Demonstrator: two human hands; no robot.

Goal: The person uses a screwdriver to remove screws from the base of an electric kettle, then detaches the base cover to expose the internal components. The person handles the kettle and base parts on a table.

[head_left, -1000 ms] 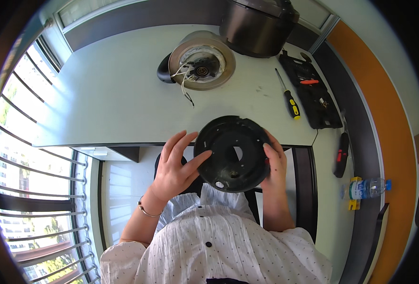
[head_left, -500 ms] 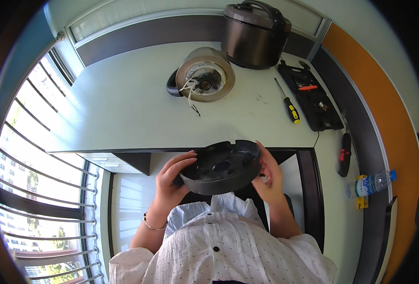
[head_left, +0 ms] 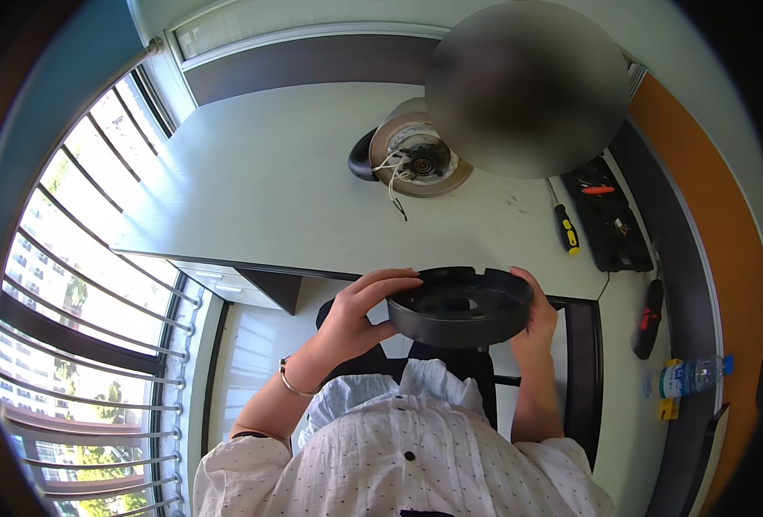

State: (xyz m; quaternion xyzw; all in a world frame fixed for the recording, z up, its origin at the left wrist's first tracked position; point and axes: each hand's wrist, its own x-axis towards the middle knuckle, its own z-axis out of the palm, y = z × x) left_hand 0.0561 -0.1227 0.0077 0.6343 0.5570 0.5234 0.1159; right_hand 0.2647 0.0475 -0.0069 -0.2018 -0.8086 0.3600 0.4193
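Note:
Both my hands hold a black round plastic base [head_left: 461,326], shaped like a shallow dish with a notch in its far rim. My left hand [head_left: 360,310] grips its left side, fingers over the rim and thumb below. Around the right side wraps my right hand [head_left: 534,319], its fingers partly hidden behind the wall. The base is held above my lap, before the desk's front edge. Beyond it on the desk, a metal kettle [head_left: 465,177] with a black handle [head_left: 362,155] lies on its side. Its open underside faces me, and white wires [head_left: 392,177] hang out.
A blurred oval [head_left: 528,86] covers the upper right of the desk [head_left: 261,172]. A yellow-black screwdriver [head_left: 565,228] lies beside a black tool case [head_left: 610,228]. Farther right are a red-black tool [head_left: 650,319] and a plastic bottle [head_left: 692,376] on its side. A barred window [head_left: 80,302] is at left.
The view has swung, so the desk things sit farther right in the picture. The black base, still in both hands, is tilted less sideways. A blurred patch now covers where the rice cooker stood.

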